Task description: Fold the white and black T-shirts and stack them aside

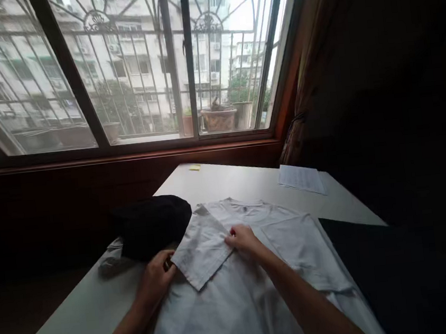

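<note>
Head view: we hold the folded sleeve [205, 251] over the white shirt [210, 317].
Right hand [244, 240] pinches its edge, left hand [156, 274] its outer corner; we should pull gently, evenly.

Window [180, 60] light; dark right side, perhaps underexposed.

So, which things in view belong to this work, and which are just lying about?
In the work:
white T-shirt
right hand, pinching its fabric
left hand, at a sleeve edge
white table beneath

Lying about:
black cloth-like bundle
paper sheets
yellow sticky note
</note>
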Motion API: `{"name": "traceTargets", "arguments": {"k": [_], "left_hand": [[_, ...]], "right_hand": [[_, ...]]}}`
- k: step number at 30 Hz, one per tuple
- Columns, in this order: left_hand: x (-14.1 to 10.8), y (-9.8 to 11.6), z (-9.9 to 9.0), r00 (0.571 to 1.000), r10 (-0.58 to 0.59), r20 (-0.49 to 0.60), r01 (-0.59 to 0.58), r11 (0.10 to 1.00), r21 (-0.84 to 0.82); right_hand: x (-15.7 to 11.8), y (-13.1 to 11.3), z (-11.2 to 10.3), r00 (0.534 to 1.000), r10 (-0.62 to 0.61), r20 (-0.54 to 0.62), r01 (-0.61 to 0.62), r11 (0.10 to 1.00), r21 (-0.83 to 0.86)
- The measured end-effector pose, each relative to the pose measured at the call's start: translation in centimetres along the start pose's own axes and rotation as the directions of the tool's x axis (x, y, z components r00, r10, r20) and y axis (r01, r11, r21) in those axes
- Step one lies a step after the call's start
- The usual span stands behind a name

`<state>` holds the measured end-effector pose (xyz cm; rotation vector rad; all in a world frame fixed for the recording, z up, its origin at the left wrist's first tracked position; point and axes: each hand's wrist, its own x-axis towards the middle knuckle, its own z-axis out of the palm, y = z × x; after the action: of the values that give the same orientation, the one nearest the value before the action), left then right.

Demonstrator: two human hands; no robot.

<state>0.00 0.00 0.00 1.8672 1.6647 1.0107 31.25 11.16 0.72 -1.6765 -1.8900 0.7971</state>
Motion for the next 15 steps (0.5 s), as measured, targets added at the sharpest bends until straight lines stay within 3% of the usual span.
{"name": "traceTargets", "arguments": {"k": [8,15], "left_hand": [[-0.6,0.9,0.1,0.986,0.131,-0.1,-0.125,0.99,0.062],[-1.3,1.0,0.1,0.961,0.271,-0.048,-0.261,0.954,0.15]], "right_hand": [[1.2,1.6,-2.7,0.995,0.092,-0.035,-0.088,0.991,0.096],[2.8,2.3,-2.7,0.991,0.046,-0.127,-0.049,0.999,-0.023]]}}
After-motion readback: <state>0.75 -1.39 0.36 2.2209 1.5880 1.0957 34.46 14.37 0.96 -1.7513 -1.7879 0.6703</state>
